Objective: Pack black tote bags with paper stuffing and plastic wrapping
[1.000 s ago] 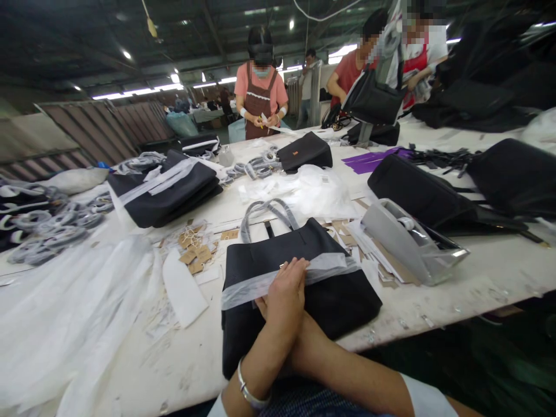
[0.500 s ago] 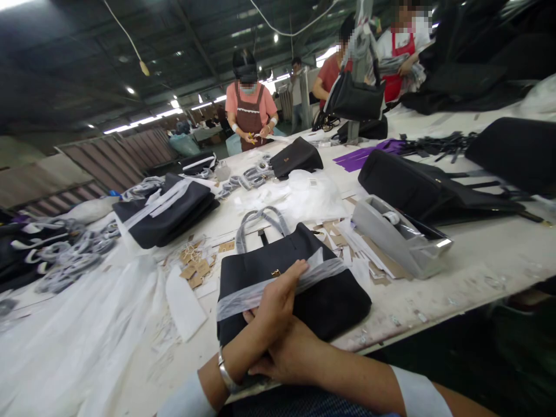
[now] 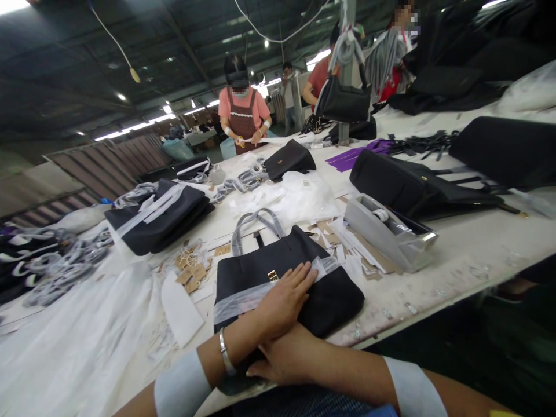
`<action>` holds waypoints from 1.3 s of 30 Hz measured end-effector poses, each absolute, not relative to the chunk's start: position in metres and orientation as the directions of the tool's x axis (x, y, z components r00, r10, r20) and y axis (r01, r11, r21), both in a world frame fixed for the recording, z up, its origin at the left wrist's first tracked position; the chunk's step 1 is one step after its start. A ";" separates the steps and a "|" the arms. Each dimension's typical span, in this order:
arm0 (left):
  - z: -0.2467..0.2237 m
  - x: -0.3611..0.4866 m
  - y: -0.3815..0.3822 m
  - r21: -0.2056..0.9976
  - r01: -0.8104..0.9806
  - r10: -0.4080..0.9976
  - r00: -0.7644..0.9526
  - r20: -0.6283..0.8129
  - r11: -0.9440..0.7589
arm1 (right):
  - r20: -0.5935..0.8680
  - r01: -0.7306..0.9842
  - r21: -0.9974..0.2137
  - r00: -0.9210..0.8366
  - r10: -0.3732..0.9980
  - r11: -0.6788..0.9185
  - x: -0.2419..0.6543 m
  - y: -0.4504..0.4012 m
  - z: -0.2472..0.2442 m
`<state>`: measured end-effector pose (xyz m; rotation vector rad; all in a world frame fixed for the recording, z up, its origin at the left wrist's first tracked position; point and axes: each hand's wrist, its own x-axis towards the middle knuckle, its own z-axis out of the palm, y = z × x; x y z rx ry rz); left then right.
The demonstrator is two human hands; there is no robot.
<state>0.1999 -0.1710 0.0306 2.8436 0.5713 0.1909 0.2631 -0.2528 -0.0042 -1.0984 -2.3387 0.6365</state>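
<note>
A black handbag [image 3: 330, 301] lies on the table before me, with a gold clasp [image 3: 273, 276] and wrapped grey handles [image 3: 256, 217] at its top. A translucent plastic strip [image 3: 234, 302] runs across its front. My left hand [image 3: 284, 295], with a bracelet at the wrist, lies flat on the bag and strip, fingers stretched out. Crossed beneath that wrist is my right hand [image 3: 291, 354], its thumb extended on the bag's lower part. Its other fingers are mostly hidden; skin tone shows faintly through the strip left of my left wrist.
Brown tags [image 3: 191, 272] and white plastic sheeting [image 3: 78, 341] lie to the left. A translucent box [image 3: 382, 231] stands at right. More black bags [image 3: 160, 217] surround the work area. Across the table stands a person [image 3: 243, 116] holding something yellow; others are farther back.
My left hand has turned from edge-on to palm down, flattening along the strip and uncovering the gold clasp. My right hand stays beneath it. The whole view has shifted slightly.
</note>
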 end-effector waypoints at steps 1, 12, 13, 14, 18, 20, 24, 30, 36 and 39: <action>0.032 0.199 -0.169 0.226 0.331 0.354 0.933 0.067 -0.916 | 0.225 0.569 -0.576 -0.580 0.783 0.587 0.263 -0.254 -0.004; 0.020 0.197 -0.168 0.171 0.290 0.311 0.944 0.111 -0.942 | 0.638 0.647 -0.429 -0.277 0.718 0.630 0.360 -0.267 0.027; 0.018 0.197 -0.169 0.174 0.296 0.320 0.938 0.130 -0.939 | 0.620 0.723 -0.447 -0.174 0.765 0.526 0.375 -0.259 0.024; 0.017 0.198 -0.170 0.174 0.304 0.330 0.932 0.148 -0.936 | 0.591 0.771 -0.450 -0.120 0.797 0.450 0.388 -0.252 0.020; 0.015 0.199 -0.170 0.169 0.318 0.348 0.917 0.194 -0.933 | 0.514 0.831 -0.412 -0.128 0.848 0.375 0.416 -0.234 0.002; 0.015 0.200 -0.170 0.166 0.320 0.350 0.912 0.214 -0.933 | 0.503 0.838 -0.399 -0.140 0.853 0.373 0.417 -0.232 -0.002; 0.020 0.193 -0.178 0.122 0.353 0.373 0.893 0.253 -0.928 | 0.485 0.850 -0.369 -0.169 0.858 0.376 0.415 -0.233 0.000; 0.021 0.154 -0.201 0.081 0.607 0.603 0.747 0.282 -0.790 | 0.480 0.847 -0.366 -0.183 0.858 0.386 0.419 -0.230 -0.001; 0.004 0.110 -0.206 0.044 0.706 0.672 0.651 0.353 -0.707 | 0.475 0.843 -0.372 -0.186 0.860 0.388 0.421 -0.231 -0.005; 0.002 0.103 -0.208 0.037 0.697 0.653 0.649 0.391 -0.716 | 0.469 0.857 -0.327 -0.218 0.856 0.397 0.424 -0.230 -0.006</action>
